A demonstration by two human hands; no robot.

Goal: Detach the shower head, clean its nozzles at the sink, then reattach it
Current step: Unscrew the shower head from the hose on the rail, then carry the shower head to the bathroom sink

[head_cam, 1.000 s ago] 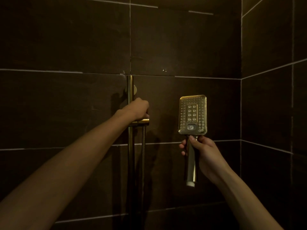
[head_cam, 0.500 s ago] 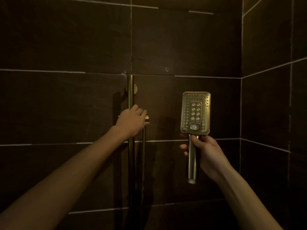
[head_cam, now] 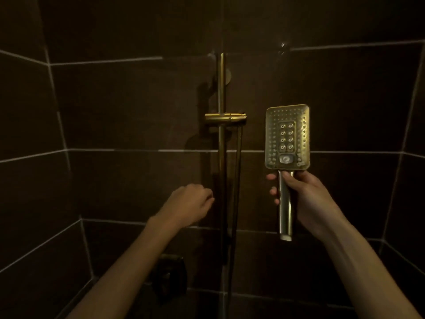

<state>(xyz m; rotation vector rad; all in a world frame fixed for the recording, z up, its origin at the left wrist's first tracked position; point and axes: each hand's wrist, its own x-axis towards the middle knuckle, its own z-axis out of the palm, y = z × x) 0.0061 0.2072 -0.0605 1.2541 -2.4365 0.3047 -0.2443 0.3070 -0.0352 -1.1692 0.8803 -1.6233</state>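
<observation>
A brass rectangular shower head (head_cam: 287, 137) stands upright, nozzle face toward me, off its mount and with no hose on its handle end. My right hand (head_cam: 305, 201) grips its handle just below the head. To its left a brass holder bracket (head_cam: 225, 117) sits bare on the vertical slide rail (head_cam: 221, 157), and the hose (head_cam: 236, 180) hangs down from the bracket. My left hand (head_cam: 188, 204) hovers left of the rail, well below the bracket, with loosely curled fingers and nothing in it.
Dark tiled walls close in on three sides, with corners at far left and far right. A dark valve fitting (head_cam: 170, 275) sticks out of the wall low down, left of the rail.
My left hand let go of the bracket and dropped down and away from the rail. The view tilted down and drew back. The shower head stays upright in my right hand.
</observation>
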